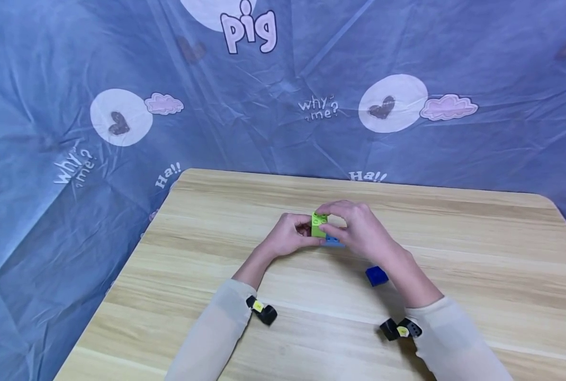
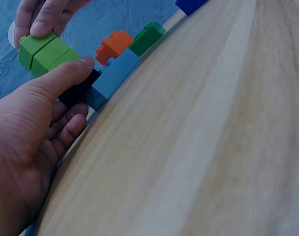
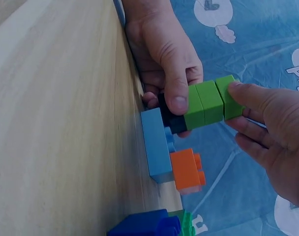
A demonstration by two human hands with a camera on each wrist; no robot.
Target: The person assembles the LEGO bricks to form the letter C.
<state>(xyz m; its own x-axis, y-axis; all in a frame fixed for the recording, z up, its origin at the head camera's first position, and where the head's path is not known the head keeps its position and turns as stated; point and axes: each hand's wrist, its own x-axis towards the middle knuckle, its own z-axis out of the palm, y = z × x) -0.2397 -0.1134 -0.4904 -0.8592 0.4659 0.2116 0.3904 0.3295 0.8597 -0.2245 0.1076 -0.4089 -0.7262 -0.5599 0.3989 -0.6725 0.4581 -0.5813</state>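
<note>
A stack of toy building bricks rises from a light blue brick [image 3: 157, 145]: a black brick [image 3: 170, 117], then light green bricks [image 3: 203, 104]. My left hand [image 1: 289, 233] grips the stack low down, its thumb across the black brick and the lowest green one. With thumb and fingers, my right hand [image 1: 356, 227] pinches the topmost light green brick [image 3: 228, 96]. A thin dark seam shows between that brick and the green one below. An orange brick [image 3: 185, 167] shows at the studded side of the light blue brick, close to the stack.
On the wooden table [image 1: 206, 264], a dark blue brick [image 1: 376, 275] lies near my right forearm. A darker green brick [image 2: 147, 38] is beyond the light blue one. A blue printed cloth [image 1: 283, 137] hangs behind the table's far edge.
</note>
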